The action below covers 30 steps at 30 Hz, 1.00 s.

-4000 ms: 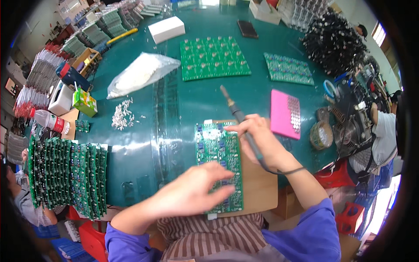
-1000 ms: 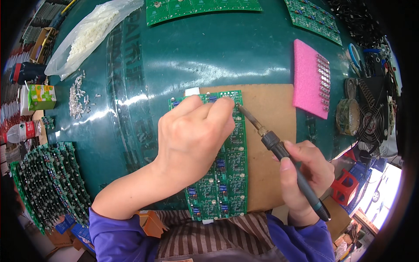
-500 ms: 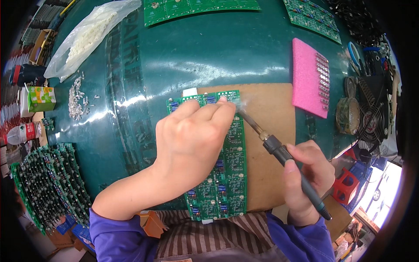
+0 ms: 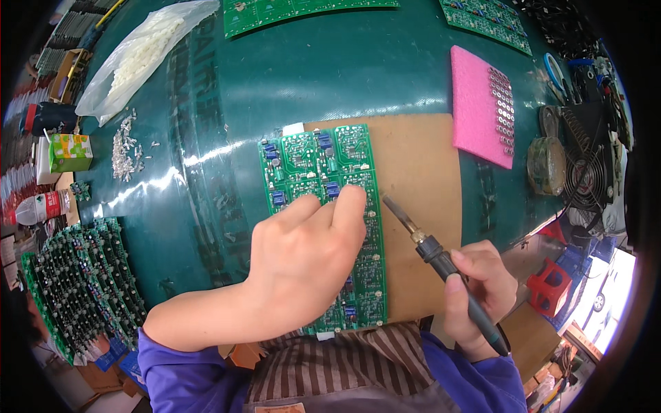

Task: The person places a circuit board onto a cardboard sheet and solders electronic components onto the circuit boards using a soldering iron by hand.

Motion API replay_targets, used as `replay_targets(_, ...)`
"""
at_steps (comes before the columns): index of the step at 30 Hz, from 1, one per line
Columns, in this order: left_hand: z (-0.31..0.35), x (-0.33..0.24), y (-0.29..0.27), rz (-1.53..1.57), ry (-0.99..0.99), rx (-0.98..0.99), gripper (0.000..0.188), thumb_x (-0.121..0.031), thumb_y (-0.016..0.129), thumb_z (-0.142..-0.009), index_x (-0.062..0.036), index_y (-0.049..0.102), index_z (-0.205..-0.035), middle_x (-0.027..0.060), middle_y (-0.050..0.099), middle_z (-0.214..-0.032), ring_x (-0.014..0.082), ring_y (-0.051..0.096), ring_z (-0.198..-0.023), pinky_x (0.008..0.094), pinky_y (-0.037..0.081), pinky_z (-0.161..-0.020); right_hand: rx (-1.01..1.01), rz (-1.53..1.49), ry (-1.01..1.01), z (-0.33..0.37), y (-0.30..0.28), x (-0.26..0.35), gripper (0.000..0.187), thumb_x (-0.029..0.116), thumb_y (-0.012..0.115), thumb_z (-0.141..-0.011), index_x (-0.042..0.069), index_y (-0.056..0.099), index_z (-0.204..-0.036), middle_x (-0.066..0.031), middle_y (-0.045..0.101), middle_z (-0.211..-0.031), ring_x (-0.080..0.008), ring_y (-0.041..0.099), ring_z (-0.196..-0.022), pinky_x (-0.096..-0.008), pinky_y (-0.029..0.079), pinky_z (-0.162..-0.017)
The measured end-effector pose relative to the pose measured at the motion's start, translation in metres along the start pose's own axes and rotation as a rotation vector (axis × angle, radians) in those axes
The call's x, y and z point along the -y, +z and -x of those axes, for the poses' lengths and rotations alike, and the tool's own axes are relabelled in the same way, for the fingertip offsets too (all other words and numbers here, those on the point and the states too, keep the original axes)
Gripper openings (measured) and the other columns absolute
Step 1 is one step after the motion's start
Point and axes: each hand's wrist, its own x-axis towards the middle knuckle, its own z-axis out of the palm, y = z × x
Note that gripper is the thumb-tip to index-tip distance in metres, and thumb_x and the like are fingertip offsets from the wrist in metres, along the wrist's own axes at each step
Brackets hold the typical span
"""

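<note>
A long green circuit board panel [image 4: 352, 148] with blue and silver components lies in front of me, over the left part of a brown board. My left hand [image 4: 303, 255] is closed above the panel's middle, index finger and thumb side near its right column. Whatever those fingers pinch, if anything, is hidden beneath them. In my right hand [image 4: 490, 275] is a soldering iron [image 4: 435, 253], gripped like a pen by its dark handle. Its metal tip points up and left, just right of the panel's edge and apart from it.
Around the brown board [image 4: 421, 158] are a pink foam block [image 4: 471, 103] with rows of small metal parts, a solder-tip fan [image 4: 586, 180], and a tape roll [image 4: 547, 165]. Leftward sit loose clear parts [image 4: 125, 148], a bag of white pieces [image 4: 144, 55] and stacked populated boards [image 4: 82, 289].
My left hand has moved down the panel, uncovering its top rows. The iron's tip has drawn back from the panel's right edge, and the faint smoke there is gone. The view has shifted slightly.
</note>
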Motion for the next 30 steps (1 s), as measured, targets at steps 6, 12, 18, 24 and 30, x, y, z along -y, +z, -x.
replay_targets(6,0.001,0.003,0.009,-0.012,0.011,-0.073,0.013,-0.003,0.070,-0.078,-0.0064,0.062,-0.088,0.0056,0.057,-0.060,0.0212,0.057,-0.052,0.0348,0.043,-0.045,-0.008,-0.006,0.018,-0.002,0.007,0.001,0.021,0.000,0.070,-0.070,-0.006,0.064,-0.089,-0.0133,0.066,-0.074,-0.0246,0.061,-0.058,-0.0315,0.048,-0.057)
replay_targets(12,0.001,0.001,0.011,-0.040,0.020,-0.094,0.015,-0.002,0.071,-0.076,-0.0059,0.065,-0.089,0.0053,0.059,-0.063,0.0225,0.056,-0.054,0.0350,0.044,-0.048,0.000,0.025,-0.016,-0.006,0.007,0.010,0.024,-0.001,0.070,-0.065,-0.004,0.065,-0.088,-0.0120,0.064,-0.071,-0.0253,0.060,-0.056,-0.0320,0.049,-0.056)
replay_targets(18,0.002,0.002,0.009,0.059,0.002,-0.084,0.019,0.002,0.072,-0.074,-0.0031,0.064,-0.091,0.0071,0.063,-0.071,0.0238,0.054,-0.060,0.0337,0.044,-0.054,0.002,0.038,-0.013,-0.007,0.009,0.010,0.025,-0.001,0.070,-0.063,-0.003,0.066,-0.088,-0.0109,0.063,-0.070,-0.0250,0.060,-0.056,-0.0319,0.048,-0.055)
replay_targets(24,0.003,0.004,0.012,0.059,0.025,-0.114,0.019,0.000,0.073,-0.074,-0.0027,0.066,-0.091,0.0070,0.063,-0.069,0.0240,0.055,-0.057,0.0341,0.045,-0.052,0.009,0.041,-0.023,-0.010,0.010,0.012,0.026,-0.001,0.071,-0.063,-0.003,0.066,-0.089,-0.0106,0.064,-0.070,-0.0245,0.060,-0.056,-0.0317,0.048,-0.055)
replay_targets(30,0.003,0.002,0.009,0.015,-0.032,-0.052,0.013,-0.003,0.073,-0.077,-0.0058,0.068,-0.088,0.0056,0.063,-0.066,0.0242,0.054,-0.055,0.0344,0.044,-0.051,0.032,0.040,-0.030,-0.015,0.007,0.014,0.024,0.000,0.070,-0.064,-0.003,0.067,-0.087,-0.0102,0.063,-0.070,-0.0243,0.060,-0.056,-0.0319,0.048,-0.055)
